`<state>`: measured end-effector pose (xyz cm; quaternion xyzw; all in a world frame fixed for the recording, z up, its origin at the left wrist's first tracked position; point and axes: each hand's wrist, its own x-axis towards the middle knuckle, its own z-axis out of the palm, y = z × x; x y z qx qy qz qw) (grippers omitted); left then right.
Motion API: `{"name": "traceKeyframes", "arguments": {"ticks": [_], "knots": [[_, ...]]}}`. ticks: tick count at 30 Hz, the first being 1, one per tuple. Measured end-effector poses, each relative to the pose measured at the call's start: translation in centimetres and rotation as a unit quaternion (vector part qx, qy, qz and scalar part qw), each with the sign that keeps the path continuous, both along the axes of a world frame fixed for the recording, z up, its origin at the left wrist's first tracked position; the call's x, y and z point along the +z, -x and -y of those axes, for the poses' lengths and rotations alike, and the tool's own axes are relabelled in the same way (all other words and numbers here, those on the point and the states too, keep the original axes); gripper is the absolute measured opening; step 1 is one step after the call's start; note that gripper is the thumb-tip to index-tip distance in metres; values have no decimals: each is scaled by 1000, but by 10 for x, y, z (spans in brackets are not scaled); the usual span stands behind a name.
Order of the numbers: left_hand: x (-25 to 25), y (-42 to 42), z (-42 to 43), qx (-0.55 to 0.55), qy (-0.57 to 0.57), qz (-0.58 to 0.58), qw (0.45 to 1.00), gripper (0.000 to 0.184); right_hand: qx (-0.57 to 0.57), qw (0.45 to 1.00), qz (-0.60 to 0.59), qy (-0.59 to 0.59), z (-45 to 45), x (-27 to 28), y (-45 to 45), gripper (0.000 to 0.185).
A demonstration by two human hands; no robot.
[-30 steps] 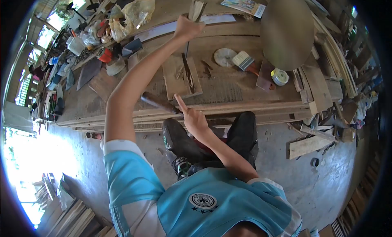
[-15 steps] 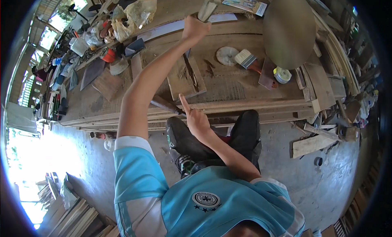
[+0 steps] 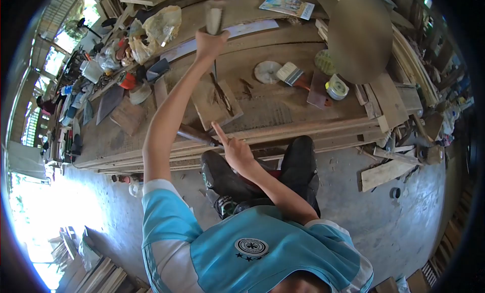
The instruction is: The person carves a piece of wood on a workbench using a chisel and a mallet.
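My left hand (image 3: 209,43) is raised over the bench's far side, fingers closed around a pale blocky piece (image 3: 213,18), blurred at its top. Below this hand a thin metal shaft (image 3: 214,71) points down to a wooden board (image 3: 204,109) with a dark split or groove; whether the hand also grips the shaft is hidden. My right hand (image 3: 238,154) is at the bench's near edge, index finger stretched to the board's near end, other fingers curled with nothing visible in them. Just left of it lies a dark wooden handle (image 3: 194,135), its right end close to the hand.
To the right lie a paintbrush (image 3: 293,75), a round disc (image 3: 268,72) and a tape measure (image 3: 337,87). A booklet (image 3: 287,6) is at the back. Plastic bags (image 3: 162,25) and clutter line the left. Wood scraps (image 3: 386,174) lie on the floor. A blurred oval hides part of the bench's right.
My left hand has moved left with the blocky piece, which now points more upright. The whole view has shifted, and my right index finger stays at the board's near end.
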<state>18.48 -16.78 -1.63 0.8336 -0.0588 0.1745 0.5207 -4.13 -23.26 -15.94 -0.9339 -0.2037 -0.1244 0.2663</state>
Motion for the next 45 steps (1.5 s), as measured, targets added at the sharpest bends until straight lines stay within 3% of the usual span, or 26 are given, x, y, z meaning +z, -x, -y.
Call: {"name": "traceKeyframes", "arguments": {"ticks": [1,3,4,12,15,24,26,27,29,32,35,37,41,43,45], "knots": [[1,4,-6,5,-4,3,1000,23,5,1000,3,-4,0,1,0,85],[4,21,-16,-34,175,66,982,27,7,1000,-20,9,0,3,0,87],[7,31,-15,-33,209,76,974,24,12,999,-33,41,1,5,1,90],[-6,24,-30,-24,217,132,967,23,30,995,-49,82,3,17,3,84],[-3,28,-30,-34,281,113,952,21,39,994,-65,78,2,17,1,84],[-4,15,-33,-28,183,105,977,24,35,993,-75,83,0,11,1,87],[-1,17,-38,-75,278,91,953,22,32,993,-45,103,1,9,2,86],[1,17,-41,-75,277,94,953,22,32,993,-42,102,1,9,1,86],[1,21,-50,-30,389,91,916,20,26,992,-17,124,1,9,2,87],[-15,23,-73,-81,446,100,886,19,26,989,16,142,2,6,2,88],[-24,45,-73,-33,489,158,857,19,3,987,54,152,0,1,2,87],[-40,54,-73,4,458,208,864,18,-10,982,81,168,0,4,4,86],[-61,66,-78,-10,506,251,825,20,-14,977,115,180,2,0,2,82],[-65,64,-90,-99,541,240,800,21,-22,974,134,184,1,-6,3,82],[-60,67,-85,-80,523,240,814,21,-33,969,157,185,-2,-6,1,82]]}}
